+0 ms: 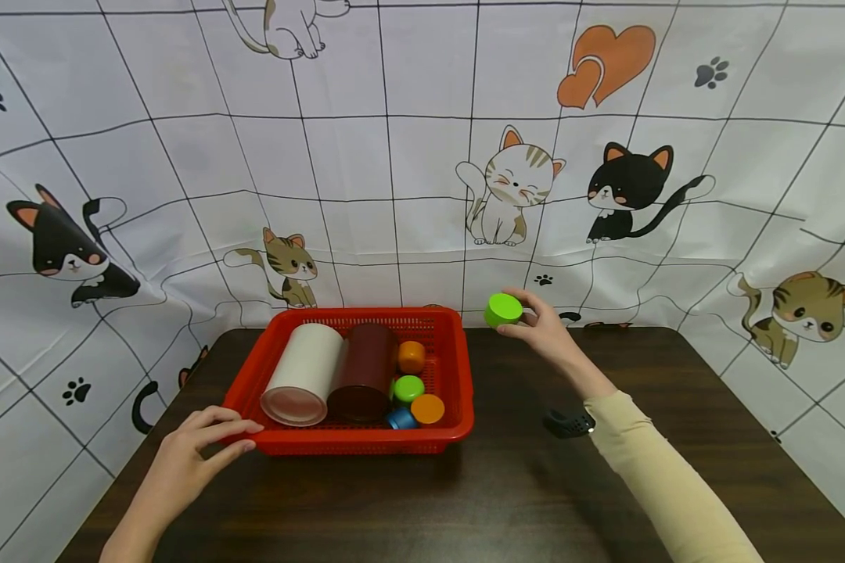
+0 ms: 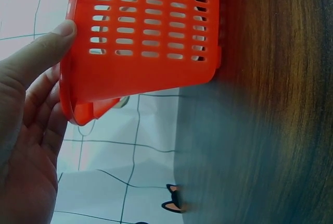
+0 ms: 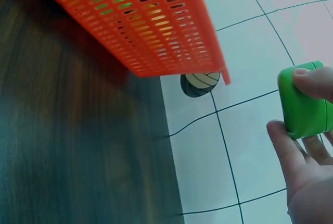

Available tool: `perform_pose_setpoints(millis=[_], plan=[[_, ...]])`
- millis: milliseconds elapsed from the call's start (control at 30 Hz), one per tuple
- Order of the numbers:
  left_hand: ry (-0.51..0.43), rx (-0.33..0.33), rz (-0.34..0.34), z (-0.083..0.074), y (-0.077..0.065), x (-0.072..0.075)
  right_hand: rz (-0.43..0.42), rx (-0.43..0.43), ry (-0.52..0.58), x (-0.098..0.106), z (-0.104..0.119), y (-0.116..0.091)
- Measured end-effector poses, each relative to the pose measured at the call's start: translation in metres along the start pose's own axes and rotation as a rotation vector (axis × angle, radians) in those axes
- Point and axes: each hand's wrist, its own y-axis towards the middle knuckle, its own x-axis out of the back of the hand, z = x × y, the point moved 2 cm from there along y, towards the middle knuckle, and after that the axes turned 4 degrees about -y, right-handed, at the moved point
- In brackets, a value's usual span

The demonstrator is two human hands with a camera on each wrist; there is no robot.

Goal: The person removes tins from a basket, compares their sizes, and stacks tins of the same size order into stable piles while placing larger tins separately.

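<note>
R hand (image 1: pixel 541 332) pinches a green tub (image 1: pixel 503 310), just R of ctr frame, clear of the bench (image 1: pixel 422 508). L hand (image 1: pixel 193 455), lower L, grips the red basket (image 1: pixel 366 444) by its rim. Inside, ctr: white cylinder (image 1: pixel 308 363), brown cylinder (image 1: pixel 369 360), small orange, green & blue pcs (image 1: pixel 428 409).

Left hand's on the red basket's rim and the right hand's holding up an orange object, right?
No, the object in the right hand is green, not orange, as the head view shows. The left hand is on the red basket's rim.
</note>
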Motion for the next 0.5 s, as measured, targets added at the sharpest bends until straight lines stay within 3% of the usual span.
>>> perform_pose_setpoints(millis=[233, 500], plan=[[-0.002, 0.003, 0.003, 0.0, -0.001, 0.0, 0.026, -0.01, -0.056, 0.003, -0.005, -0.005], [-0.004, 0.004, 0.0, 0.0, 0.0, 0.0, 0.048, 0.008, -0.227, 0.005, -0.014, -0.008]])
